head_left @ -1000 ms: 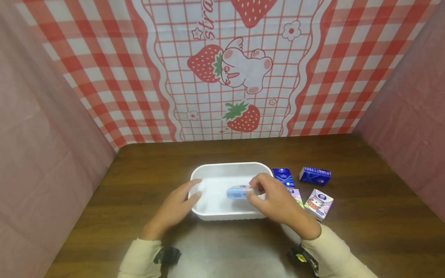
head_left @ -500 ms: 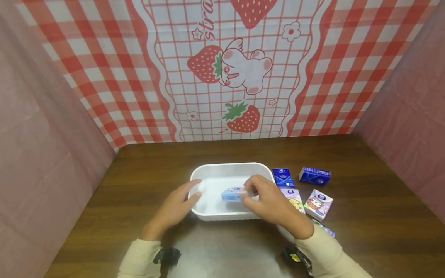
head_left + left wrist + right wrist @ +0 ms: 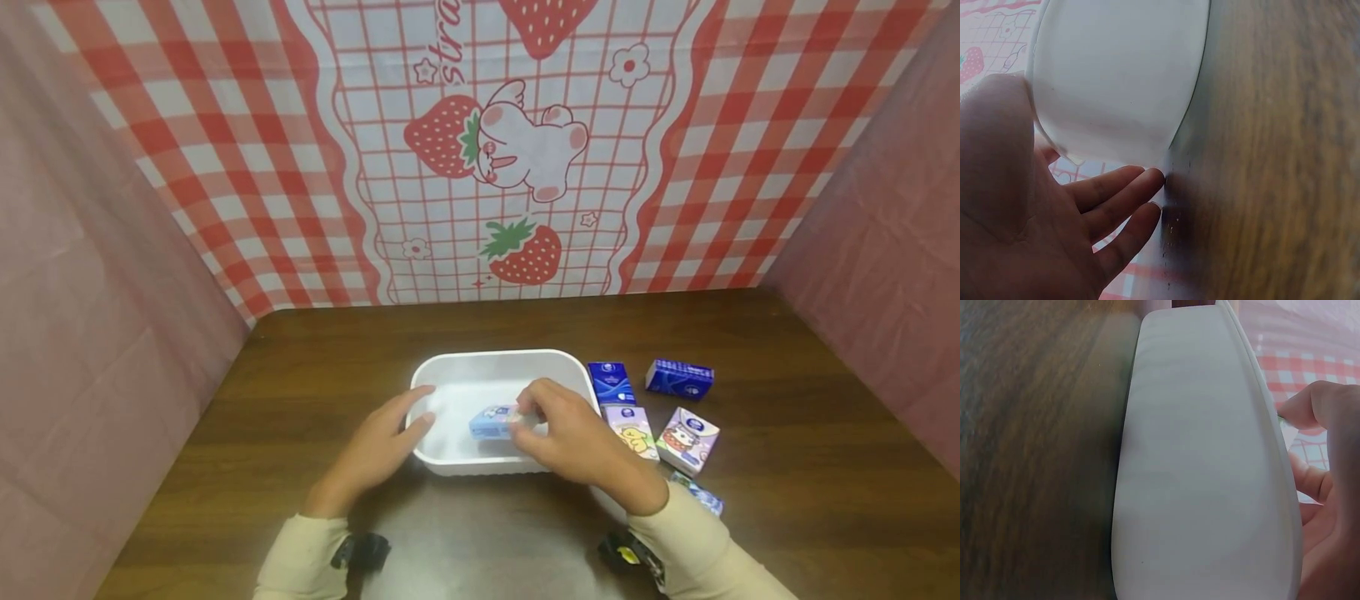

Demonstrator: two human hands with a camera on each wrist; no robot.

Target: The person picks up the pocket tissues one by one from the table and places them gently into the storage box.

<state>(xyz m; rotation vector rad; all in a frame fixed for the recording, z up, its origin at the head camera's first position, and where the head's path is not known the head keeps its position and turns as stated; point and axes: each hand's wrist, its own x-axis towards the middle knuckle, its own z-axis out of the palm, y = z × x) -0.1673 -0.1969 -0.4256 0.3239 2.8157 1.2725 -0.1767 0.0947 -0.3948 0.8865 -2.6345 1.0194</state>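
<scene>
A white plastic basin [image 3: 480, 467] stands on the table. My left hand [image 3: 382, 437] is at its left end, index finger and thumb reaching over the rim. In the left wrist view the fingers of this hand [image 3: 1054, 206] extend loosely beside the basin's end wall. Over the inside of the basin, my right hand [image 3: 566, 433] pinches one end of a light blue tissue pack [image 3: 489, 423], slightly tilted. From the right wrist, the basin's side wall [image 3: 1204, 450] hides most of that pack, and the right hand [image 3: 1329, 481] shows past the rim.
Right of the basin lie two dark blue tissue packs [image 3: 679, 379], a lilac pack with a yellow character [image 3: 632, 431] and a strawberry-patterned pack [image 3: 687, 440]. Another bluish pack [image 3: 701, 495] is partly behind the right sleeve [image 3: 690, 542]. A checked cloth [image 3: 480, 167] hangs behind the table.
My right hand has moved left and slightly toward me over the basin, carrying the light blue tissue pack. The lilac and bluish packs have come into fuller view. My left hand stays put.
</scene>
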